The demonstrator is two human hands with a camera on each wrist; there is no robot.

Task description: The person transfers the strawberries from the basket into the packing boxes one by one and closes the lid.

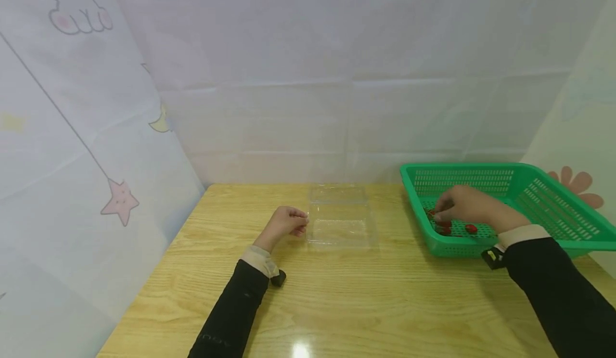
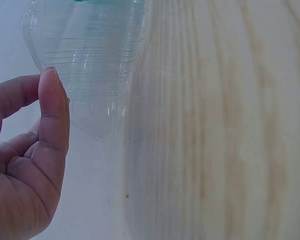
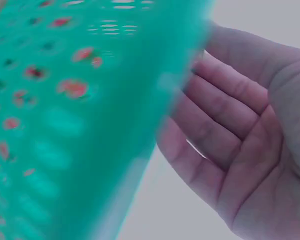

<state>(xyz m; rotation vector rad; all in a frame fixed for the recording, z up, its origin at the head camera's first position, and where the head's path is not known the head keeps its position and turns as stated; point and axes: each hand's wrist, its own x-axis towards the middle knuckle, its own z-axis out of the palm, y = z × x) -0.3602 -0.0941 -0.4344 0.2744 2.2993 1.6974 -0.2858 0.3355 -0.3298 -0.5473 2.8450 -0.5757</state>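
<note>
A patch of light is reflected at the near side of a wood-grained counter [image 1: 375,299], over which two arms in dark sleeves [image 1: 231,310] are stretched, a pale cuff [image 1: 260,262] and a small black device [image 1: 278,278] worn at the left wrist. Beyond the cuff, the left edge of a clear plastic container [image 1: 339,230] is pinched between thumb and forefinger by the left hand [image 1: 284,223]; the container is set on the counter, and its ridged wall is shown in the left wrist view. To the right, well apart from it, a green basket [image 1: 449,249] with slotted sides is seated. The right hand [image 1: 474,207] is lowered into it, fingers bent down at a few small red pieces [image 1: 471,228]; whether one is held cannot be told, the fingertips being hidden by the basket in the right wrist view, where more red is glimpsed through the holes. At the back, the counter is bordered by a pale sheet [image 1: 289,117], printed with a pink star [image 1: 120,202] at left and a reddish flower [image 1: 579,186] just past the basket's rim.
</note>
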